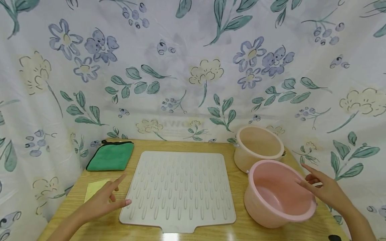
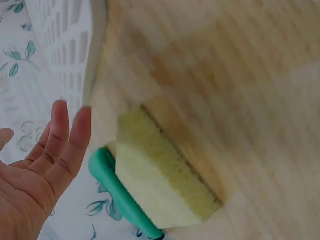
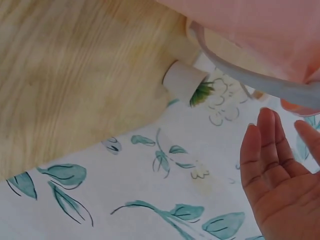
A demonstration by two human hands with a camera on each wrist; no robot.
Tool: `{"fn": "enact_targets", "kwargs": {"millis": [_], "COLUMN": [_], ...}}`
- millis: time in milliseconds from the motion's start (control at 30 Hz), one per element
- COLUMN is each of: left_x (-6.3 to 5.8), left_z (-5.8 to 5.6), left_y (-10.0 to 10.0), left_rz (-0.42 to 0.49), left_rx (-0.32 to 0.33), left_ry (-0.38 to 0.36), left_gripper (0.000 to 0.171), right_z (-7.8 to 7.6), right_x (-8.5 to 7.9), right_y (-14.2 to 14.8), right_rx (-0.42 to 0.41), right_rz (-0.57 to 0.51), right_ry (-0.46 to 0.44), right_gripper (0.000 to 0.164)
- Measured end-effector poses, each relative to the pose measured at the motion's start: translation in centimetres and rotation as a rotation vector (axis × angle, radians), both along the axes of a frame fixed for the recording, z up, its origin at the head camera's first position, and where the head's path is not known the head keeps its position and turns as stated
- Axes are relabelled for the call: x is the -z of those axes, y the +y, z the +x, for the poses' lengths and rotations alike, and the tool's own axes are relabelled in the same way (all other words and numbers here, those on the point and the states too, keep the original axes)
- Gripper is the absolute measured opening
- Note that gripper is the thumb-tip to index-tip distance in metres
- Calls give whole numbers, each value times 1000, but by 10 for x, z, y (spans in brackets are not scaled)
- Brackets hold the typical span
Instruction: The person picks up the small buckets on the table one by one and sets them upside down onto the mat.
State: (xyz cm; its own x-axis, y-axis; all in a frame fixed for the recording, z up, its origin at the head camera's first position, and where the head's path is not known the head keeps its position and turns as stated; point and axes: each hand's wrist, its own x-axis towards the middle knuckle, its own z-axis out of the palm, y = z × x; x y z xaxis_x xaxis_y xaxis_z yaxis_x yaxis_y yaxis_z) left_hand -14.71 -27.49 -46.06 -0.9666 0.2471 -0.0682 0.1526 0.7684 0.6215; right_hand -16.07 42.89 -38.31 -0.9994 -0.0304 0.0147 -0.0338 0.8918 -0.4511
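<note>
My left hand (image 1: 98, 203) is held over the left side of the table, fingers loosely extended and nothing in them. In the head view its thumb tip overlaps the left edge of a white ridged draining board (image 1: 178, 190). Partly hidden behind that hand is a yellow sponge (image 1: 92, 189), seen as a thick block in the left wrist view. At the right, my right hand (image 1: 327, 189) is beside a pink bucket (image 1: 256, 197), its thumb overlapping the rim. Its fingers are relaxed and hold nothing. The bucket's grey handle (image 3: 239, 75) shows in the right wrist view.
A green zip pouch (image 1: 111, 157) lies at the back left. Behind the pink bucket stands a beige bucket (image 1: 242, 159). The right wrist view has a small potted plant (image 3: 184, 82) near the table edge. Floral curtain (image 1: 181, 100) surrounds the wooden table (image 1: 229, 231).
</note>
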Motion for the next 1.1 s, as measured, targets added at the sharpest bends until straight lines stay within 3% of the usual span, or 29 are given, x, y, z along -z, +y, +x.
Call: {"fn": "enact_targets", "kwargs": {"millis": [200,367,667,933,1100], "left_x": [14,17,21,27,33], "left_z": [6,10,12,18,21], "left_y": [4,9,12,11,10], "left_rz": [36,46,-17,-84,-121], "left_rx": [-6,-10,-36,-43,-41], "left_ry": [-73,-127,-115,-78,-74], "left_gripper": [92,92,92,88,90], "right_z": [11,20,32,40,46], "right_x": [9,17,30,34,35], "right_y": [-2,1,4,3,0], "right_rx": [25,46,102,157,210], "right_rz": [-41,-86,-138,-183,-291], "right_ry": [-10,0,1,-82,-134], "right_gripper": [75,72,69,69,70]}}
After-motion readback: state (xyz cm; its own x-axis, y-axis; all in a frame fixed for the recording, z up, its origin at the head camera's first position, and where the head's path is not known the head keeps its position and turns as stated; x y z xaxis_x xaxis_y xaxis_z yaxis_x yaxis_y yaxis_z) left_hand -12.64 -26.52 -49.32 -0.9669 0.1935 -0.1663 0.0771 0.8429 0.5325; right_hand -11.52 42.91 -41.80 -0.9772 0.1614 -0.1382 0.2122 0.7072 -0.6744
